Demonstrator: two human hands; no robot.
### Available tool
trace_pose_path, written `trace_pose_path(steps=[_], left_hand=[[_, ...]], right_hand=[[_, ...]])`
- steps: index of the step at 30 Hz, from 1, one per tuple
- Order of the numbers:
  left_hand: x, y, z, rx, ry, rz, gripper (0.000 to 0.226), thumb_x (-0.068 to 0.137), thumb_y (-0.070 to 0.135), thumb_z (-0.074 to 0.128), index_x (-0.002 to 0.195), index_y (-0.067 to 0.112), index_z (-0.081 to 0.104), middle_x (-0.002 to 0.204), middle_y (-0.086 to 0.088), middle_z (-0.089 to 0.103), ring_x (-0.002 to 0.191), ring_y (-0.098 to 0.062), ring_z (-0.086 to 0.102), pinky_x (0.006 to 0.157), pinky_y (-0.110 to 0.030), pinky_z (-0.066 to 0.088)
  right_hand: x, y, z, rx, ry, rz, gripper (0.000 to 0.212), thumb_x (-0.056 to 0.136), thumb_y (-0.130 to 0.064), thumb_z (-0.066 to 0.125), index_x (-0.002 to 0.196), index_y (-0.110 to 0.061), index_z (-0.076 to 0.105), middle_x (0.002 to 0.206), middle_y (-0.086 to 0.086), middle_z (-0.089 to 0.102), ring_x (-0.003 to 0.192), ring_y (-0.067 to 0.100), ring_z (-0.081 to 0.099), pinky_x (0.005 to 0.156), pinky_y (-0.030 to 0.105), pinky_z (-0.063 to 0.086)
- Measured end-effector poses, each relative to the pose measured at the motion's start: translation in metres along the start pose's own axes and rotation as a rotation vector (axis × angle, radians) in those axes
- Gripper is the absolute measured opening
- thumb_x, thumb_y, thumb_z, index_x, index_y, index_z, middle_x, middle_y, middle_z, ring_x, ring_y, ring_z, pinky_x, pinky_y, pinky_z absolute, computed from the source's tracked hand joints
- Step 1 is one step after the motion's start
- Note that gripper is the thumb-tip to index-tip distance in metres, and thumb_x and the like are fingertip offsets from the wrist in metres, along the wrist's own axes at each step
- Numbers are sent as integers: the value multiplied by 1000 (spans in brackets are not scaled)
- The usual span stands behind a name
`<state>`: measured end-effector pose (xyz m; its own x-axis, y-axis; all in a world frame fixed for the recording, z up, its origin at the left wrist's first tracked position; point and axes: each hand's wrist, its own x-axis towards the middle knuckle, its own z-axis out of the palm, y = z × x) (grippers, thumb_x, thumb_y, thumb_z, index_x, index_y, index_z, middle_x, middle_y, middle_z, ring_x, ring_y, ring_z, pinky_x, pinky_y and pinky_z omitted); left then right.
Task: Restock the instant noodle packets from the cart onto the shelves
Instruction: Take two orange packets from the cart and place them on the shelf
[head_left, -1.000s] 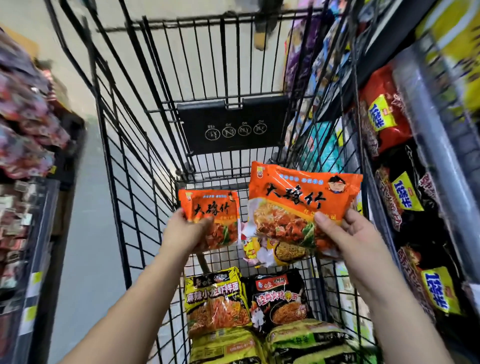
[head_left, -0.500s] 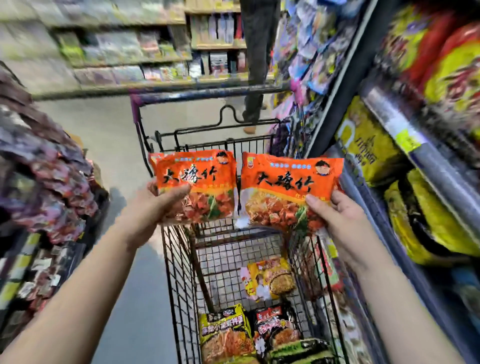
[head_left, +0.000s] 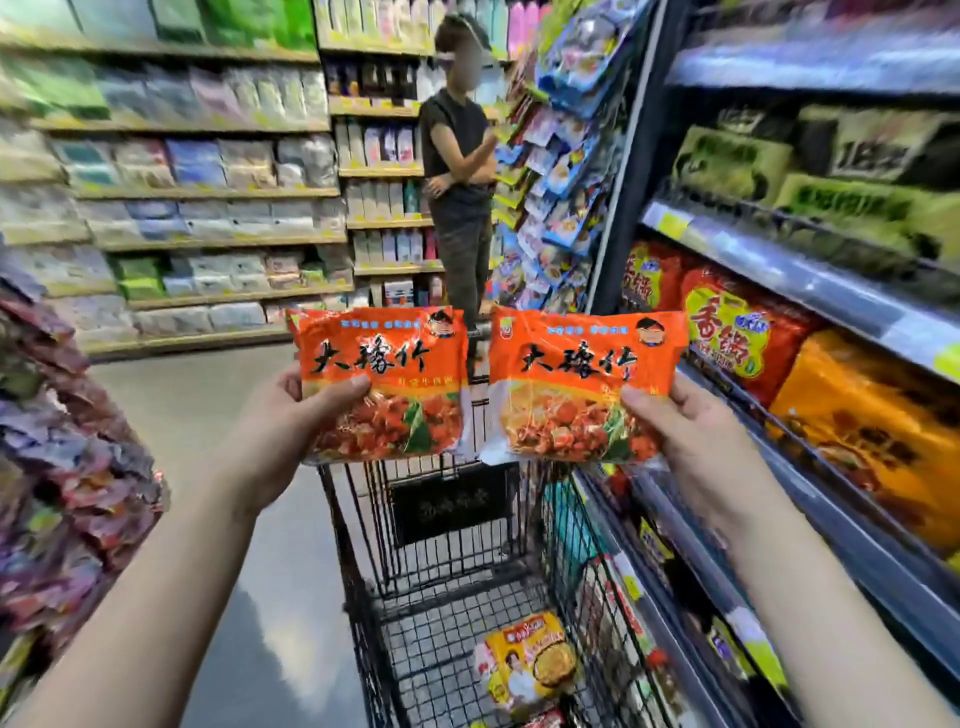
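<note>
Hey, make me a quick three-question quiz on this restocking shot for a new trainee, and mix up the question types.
1. True or false: the left hand grips the left orange packet and the right hand grips the right orange packet, both held above the cart.
2. Which of these lies in the cart? A. a yellow packet B. a glass bottle C. a green box
3. Fill in: the noodle shelf nearest the hands is on the person's ____ side.

Key: 1 true; 2 A; 3 right.
</note>
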<state>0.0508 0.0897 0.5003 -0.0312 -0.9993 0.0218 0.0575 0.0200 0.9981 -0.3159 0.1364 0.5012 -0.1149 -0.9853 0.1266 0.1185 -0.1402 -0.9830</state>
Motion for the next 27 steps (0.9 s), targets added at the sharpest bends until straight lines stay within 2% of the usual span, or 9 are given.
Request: trace_pose_path(steps=[4, 8, 11, 13, 17, 19, 22, 25, 27], left_hand=[[-6, 17, -8, -15, -123, 52, 102, 40, 54, 98, 124, 9, 63, 107, -14, 77, 91, -29, 77, 70, -32, 61], [-6, 23, -8, -42, -208, 93, 79, 57, 42, 92, 123, 9, 65, 109, -15, 77, 97, -32, 76, 80, -37, 61], [-7, 26, 5, -73, -277, 122, 83, 52, 47, 93, 121, 10, 66, 107, -15, 77, 97, -32, 76, 81, -38, 62], [-12, 30, 21, -81, -337, 129, 93, 43, 53, 97, 120, 11, 66, 106, -14, 78, 95, -30, 76, 82, -39, 61], [-27, 42, 66, -127, -490, 145, 84, 35, 54, 98, 105, 17, 71, 99, -11, 79, 87, -27, 78, 67, -29, 62], [-36, 47, 93, -144, -564, 148, 73, 41, 52, 96, 100, 18, 72, 96, -8, 80, 87, -25, 78, 65, -27, 62], [-54, 55, 135, -162, -659, 172, 81, 38, 59, 96, 103, 17, 70, 99, -7, 80, 90, -23, 77, 78, -34, 62], [-78, 60, 177, -172, -752, 170, 85, 35, 65, 95, 104, 20, 72, 100, -7, 79, 88, -20, 77, 97, -47, 53], [-103, 65, 204, -171, -825, 166, 76, 37, 64, 95, 99, 24, 74, 99, -7, 79, 89, -20, 76, 99, -49, 51]], right_hand=[[-40, -24, 9, 6, 85, -56, 35, 84, -17, 70, 118, -10, 69, 113, 8, 78, 96, 16, 75, 77, 24, 59], [-84, -40, 14, -22, 182, -91, 40, 82, -24, 75, 119, -11, 69, 111, 7, 78, 92, 15, 76, 73, 26, 62], [-118, -48, 11, -63, 281, -107, 61, 63, -46, 89, 115, -16, 74, 113, 9, 77, 93, 19, 75, 78, 34, 63], [-143, -57, 6, -77, 351, -120, 47, 67, -40, 84, 108, -19, 76, 109, 8, 78, 89, 18, 75, 75, 34, 63], [-198, -79, -5, -79, 486, -117, 45, 71, -31, 77, 113, -15, 70, 106, 6, 79, 87, 16, 76, 74, 33, 64], [-227, -92, -10, -101, 561, -123, 45, 74, -29, 76, 115, -13, 68, 102, 4, 80, 86, 15, 76, 68, 29, 63], [-276, -111, -21, -161, 681, -147, 30, 80, -27, 71, 107, -16, 68, 88, -4, 79, 71, 8, 72, 53, 19, 52], [-333, -129, -30, -202, 797, -180, 29, 81, -28, 69, 107, -16, 69, 87, -4, 77, 70, 7, 71, 50, 17, 50], [-373, -141, -33, -205, 879, -214, 30, 80, -29, 70, 107, -16, 70, 88, -3, 78, 72, 7, 72, 53, 18, 51]])
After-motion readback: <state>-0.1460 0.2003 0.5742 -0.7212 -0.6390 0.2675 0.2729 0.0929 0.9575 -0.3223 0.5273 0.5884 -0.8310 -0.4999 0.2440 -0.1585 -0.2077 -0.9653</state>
